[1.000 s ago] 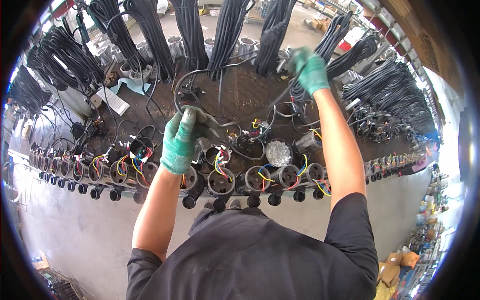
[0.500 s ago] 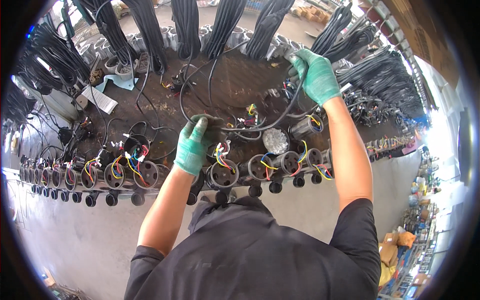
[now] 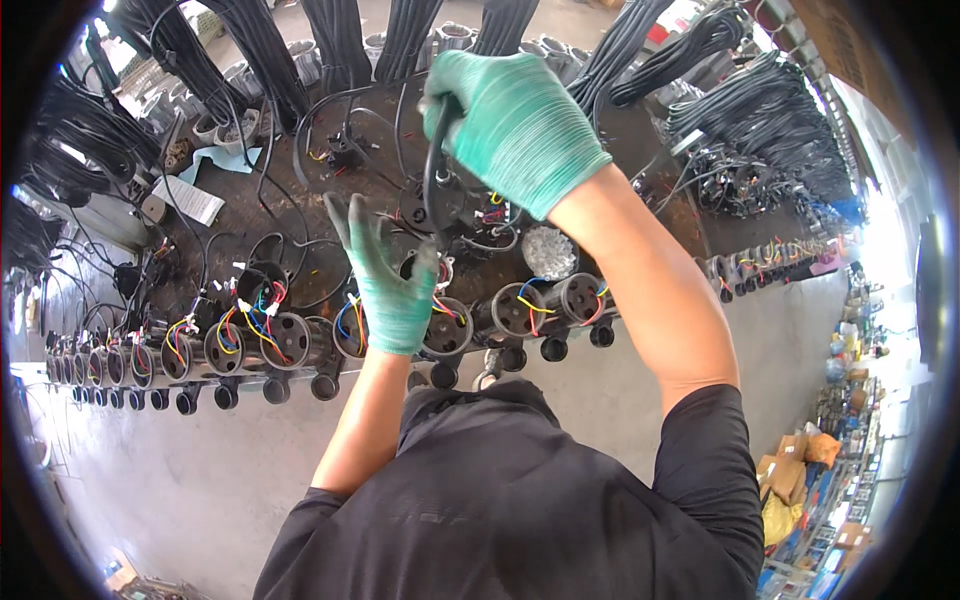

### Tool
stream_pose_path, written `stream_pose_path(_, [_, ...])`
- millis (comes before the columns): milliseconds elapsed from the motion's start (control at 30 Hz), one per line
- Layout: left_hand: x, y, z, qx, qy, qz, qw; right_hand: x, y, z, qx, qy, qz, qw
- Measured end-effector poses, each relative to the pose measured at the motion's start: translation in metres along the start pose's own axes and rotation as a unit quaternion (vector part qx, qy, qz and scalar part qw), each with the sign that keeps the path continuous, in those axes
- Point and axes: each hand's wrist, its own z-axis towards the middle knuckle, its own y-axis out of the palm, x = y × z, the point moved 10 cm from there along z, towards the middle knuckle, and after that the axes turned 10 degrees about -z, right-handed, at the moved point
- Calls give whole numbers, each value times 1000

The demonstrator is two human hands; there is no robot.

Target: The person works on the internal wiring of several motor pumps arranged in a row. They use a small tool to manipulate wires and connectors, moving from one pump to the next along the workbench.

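Both of my hands wear green gloves with darkened fingertips. My right hand [image 3: 515, 125], raised over the workbench [image 3: 300, 215], is closed around a black cable [image 3: 433, 195] that hangs from its fingers toward the bench. My left hand [image 3: 385, 280] is open, fingers pointing up and thumb apart, below and left of that cable. Beside its thumb, a dark round housing is partly hidden. Cylindrical black motor housings [image 3: 447, 325] line the near bench edge, with red, yellow and blue wires coming out. A round container of small shiny pieces [image 3: 550, 252] stands to the right of the cable.
Bundles of black cable [image 3: 335, 45] hang along the far side, with grey metal housings [image 3: 455, 38] behind them. More cables [image 3: 760, 110] are heaped at right. A paper sheet [image 3: 190, 200] and a light blue cloth [image 3: 225, 158] lie at left. Cardboard boxes [image 3: 783, 475] stand at lower right.
My right hand has moved left and closer to the camera with the cable. My left hand has let go of the cable and opened its fingers.
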Motion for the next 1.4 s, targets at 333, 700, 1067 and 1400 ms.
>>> stream_pose_path(333, [12, 15, 19, -74, -138, -150, 976, -23, 15, -22, -88, -151, 194, 965])
stream_pose_path(700, [155, -18, 32, -11, 67, -287, 955, 129, 217, -112, -356, -178, -32, 917])
stream_pose_path(1067, [236, -35, -28, -14, 197, -240, 950, 138, 308, -113, -465, -160, -95, 866])
stream_pose_path(1400, [239, -46, -40, -4, 215, -279, 936, 261, 275, -34, -324, 100, -107, 935])
